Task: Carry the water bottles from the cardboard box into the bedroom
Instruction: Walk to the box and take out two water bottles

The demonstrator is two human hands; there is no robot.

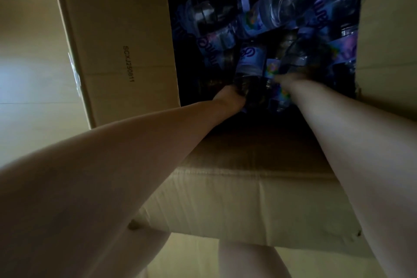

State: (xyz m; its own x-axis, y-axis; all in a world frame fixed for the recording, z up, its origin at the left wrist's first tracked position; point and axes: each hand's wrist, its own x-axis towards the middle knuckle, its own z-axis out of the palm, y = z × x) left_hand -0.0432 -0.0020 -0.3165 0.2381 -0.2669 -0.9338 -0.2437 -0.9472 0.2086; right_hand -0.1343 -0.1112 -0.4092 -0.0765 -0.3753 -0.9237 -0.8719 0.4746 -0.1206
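Water bottles point(279, 9): loose, heaped in deep cardboard box point(237, 198), flaps open for reach. Left hand point(230, 99) grips one bottle point(249, 63); right hand point(291, 78) among others, fingers' state indiscernible.

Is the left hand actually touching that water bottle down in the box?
Touching. In the head view the left hand meets the dark lower end of a blue-labelled water bottle with no gap, though its fingers are hidden.

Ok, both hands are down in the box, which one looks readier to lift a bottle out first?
Left, probably. The left hand already sits against the base of a bottle in the box. The right hand is among the bottles too, but its grip is too dark to judge.
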